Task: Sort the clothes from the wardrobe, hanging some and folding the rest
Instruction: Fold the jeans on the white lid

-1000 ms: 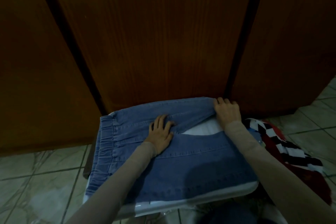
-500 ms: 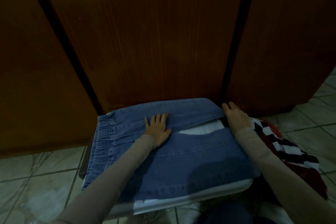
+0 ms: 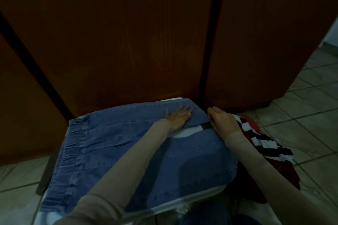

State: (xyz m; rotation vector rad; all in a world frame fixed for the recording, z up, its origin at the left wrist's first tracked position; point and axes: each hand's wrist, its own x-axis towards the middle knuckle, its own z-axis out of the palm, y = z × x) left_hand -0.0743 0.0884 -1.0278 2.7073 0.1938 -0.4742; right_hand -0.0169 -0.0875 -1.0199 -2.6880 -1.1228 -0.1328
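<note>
While the jeans (image 3: 113, 153) lie at frame centre on the white surface (image 3: 184, 202) | left hand (image 3: 178, 118) presses flat, fingers straight | right hand (image 3: 222, 121) pinches leg edge | operator should align seams before creasing.

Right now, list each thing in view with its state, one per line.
denim trousers: spread flat on the white surface, far leg partly folded.
left hand: open, pressing flat on the far leg.
right hand: pinching the far leg's edge.
wardrobe doors: closed.
striped garment: crumpled on the floor.
</note>
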